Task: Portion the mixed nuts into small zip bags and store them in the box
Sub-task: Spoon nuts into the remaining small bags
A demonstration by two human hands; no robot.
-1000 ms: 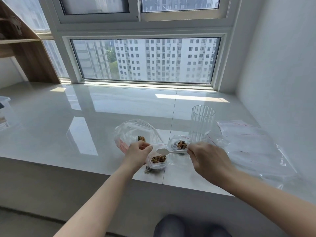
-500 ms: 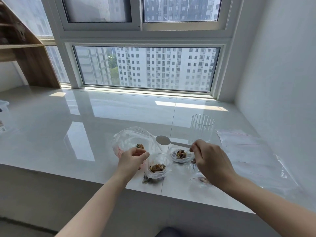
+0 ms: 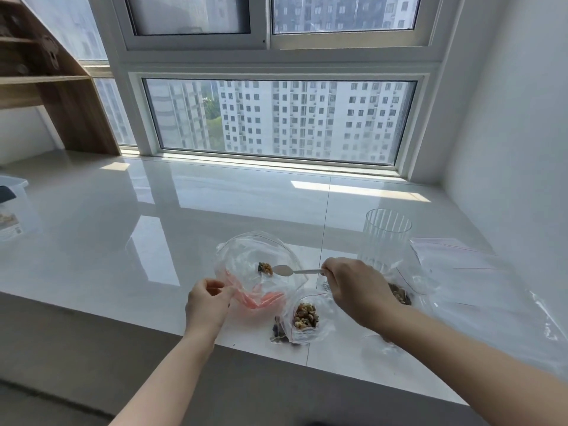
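Note:
A large clear zip bag with a red seal stands open on the white sill, a small clump of mixed nuts left inside. My left hand pinches its near rim. My right hand grips the handle of a white plastic spoon, whose bowl reaches into the big bag beside the nuts. A small zip bag holding nuts sits in front, near the sill's edge. Another small bag with nuts lies partly hidden behind my right wrist.
A ribbed clear glass stands behind my right hand. A stack of unused zip bags lies at the right by the wall. A clear plastic box sits at the far left edge. The sill's front edge runs just below the bags.
My right hand carried the spoon from the small bag leftward into the large bag. My left hand let go of the small bag and took hold of the large bag's rim.

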